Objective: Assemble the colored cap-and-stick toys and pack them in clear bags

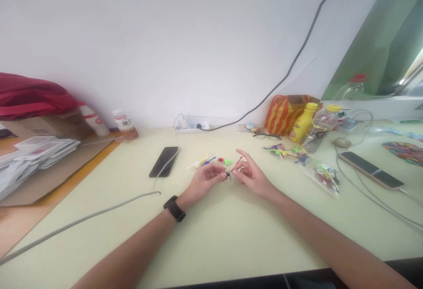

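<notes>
My left hand point(206, 179), with a dark watch point(174, 208) on its wrist, pinches a small black plastic piece point(228, 175) between thumb and fingertips. Close beside it, my right hand point(254, 179) has thumb and a finger closed on a thin red plastic stick point(238, 161) that points up, while its index finger is stretched out. Whether the two pieces touch is too small to tell. Just beyond the hands lie a red disc point(220, 160), a green disc point(228, 162) and several white, yellow and blue sticks point(207, 162).
A phone point(164, 162) lies left with a cable across it. To the right are clear bags of colourful pieces point(325, 176), glasses point(267, 136), a yellow bottle point(303, 122), a striped bag point(279, 115) and a power bank point(372, 170). A drink bottle point(125, 125) stands back left.
</notes>
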Motion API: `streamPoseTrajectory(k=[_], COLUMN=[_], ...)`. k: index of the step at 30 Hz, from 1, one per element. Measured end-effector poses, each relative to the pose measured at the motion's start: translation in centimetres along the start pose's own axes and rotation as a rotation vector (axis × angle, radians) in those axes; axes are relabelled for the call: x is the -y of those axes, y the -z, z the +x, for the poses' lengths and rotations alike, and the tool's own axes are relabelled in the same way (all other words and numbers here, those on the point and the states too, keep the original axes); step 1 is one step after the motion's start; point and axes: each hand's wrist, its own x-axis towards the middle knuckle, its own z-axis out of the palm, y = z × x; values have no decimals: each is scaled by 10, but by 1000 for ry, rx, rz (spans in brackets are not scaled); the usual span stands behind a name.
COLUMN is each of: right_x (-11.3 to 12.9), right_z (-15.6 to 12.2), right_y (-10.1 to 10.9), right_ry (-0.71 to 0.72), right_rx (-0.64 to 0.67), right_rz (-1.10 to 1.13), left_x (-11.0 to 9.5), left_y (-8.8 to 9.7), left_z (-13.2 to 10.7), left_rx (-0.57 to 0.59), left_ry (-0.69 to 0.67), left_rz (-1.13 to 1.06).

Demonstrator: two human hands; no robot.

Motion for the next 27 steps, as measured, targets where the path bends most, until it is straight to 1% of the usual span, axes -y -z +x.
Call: streamPoseTrajectory(k=[2,3,6,7,8,12,16,20,22,27], right_x=[2,4,11,13,15,14,6,6,8,4], right_z=[0,0,-1,-1,-1,2,6,6,5,4], right_y=[1,2,6,8,9,9,8,8,7,4], right_ry=[-10,-40,-142,-152,-149,-126,-119,-96,-84,-84], right_rx=[-18,15,211,252,258,160,147,105,103,149], right_rz=[18,23,67,83,97,94,76,81,92,77], left_x=[0,0,0,0,0,-1,0,1,1,2], left_y=[0,-1,-1,-2,-2,-2,-1,-1,0,-1], left_z=[0,0,1,1,1,1,2,1,1,1], left_rx=[1,0,-11,-13,-13,-14,-8,-7,-1,18], left_ry=[-2,-4,-5,-2,2,-1,-10,-10,-9,-4], left_rz=[-4,-6,-8,-8,-8,-2,10,21,21,35])
